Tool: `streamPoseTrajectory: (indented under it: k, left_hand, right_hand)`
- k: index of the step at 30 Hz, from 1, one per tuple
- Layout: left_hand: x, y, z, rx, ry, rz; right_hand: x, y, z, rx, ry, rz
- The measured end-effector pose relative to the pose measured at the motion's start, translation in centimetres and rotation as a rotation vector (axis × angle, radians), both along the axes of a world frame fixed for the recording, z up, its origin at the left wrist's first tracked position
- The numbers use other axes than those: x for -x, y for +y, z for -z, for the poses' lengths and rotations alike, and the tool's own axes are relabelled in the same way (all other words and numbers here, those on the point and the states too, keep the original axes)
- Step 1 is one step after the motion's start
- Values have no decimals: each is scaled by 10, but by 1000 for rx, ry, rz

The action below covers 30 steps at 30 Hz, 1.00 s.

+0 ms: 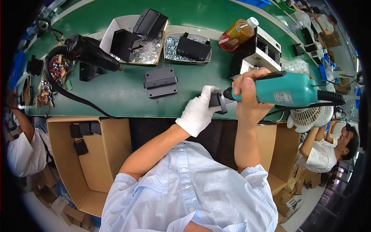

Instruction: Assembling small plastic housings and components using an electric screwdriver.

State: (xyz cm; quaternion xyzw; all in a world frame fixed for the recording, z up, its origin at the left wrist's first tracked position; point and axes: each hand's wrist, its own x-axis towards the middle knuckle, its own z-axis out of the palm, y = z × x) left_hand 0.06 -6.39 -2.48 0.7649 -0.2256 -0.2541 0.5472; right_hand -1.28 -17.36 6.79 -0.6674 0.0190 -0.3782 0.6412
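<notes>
My left hand (198, 112), in a white glove, is closed on a small black metal bracket (219, 102) at the bench's near edge. My bare right hand (249, 91) grips a teal electric screwdriver (288, 89), held level with its black nose pointing left at the bracket. The tip is hidden behind my gloved fingers and the part, so I cannot tell if it touches a screw. A flat black bracket plate (161, 82) with corner holes lies to the left of my hands.
Behind stand a box of clear washers (148, 50) and a tray of metal nuts (174, 48), black brackets on both. A black electric screwdriver (91, 52) hangs at left. A drink bottle (236, 34), a white fan (307, 116) and a cardboard box (77, 174) surround me. Co-workers sit either side.
</notes>
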Motion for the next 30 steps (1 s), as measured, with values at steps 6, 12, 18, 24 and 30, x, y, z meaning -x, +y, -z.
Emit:
streamPoseTrajectory:
  k: [6, 12, 18, 24, 30]
  left_hand:
    - [-2, 2, -3, -7, -6, -14]
    - [0, 13, -25, 104, -11, -161]
    - [2, 29, -60, 194, 75, -261]
    - [6, 42, -72, 191, 93, -287]
    - [0, 62, -70, 344, 244, -149]
  right_hand:
    - [7, 2, -6, -54, 29, 238]
    - [40, -30, -16, -161, -72, 329]
    - [64, -60, 19, 7, 41, 451]
    - [75, -1, 24, 488, 181, 246]
    - [79, 7, 34, 141, 469, -286]
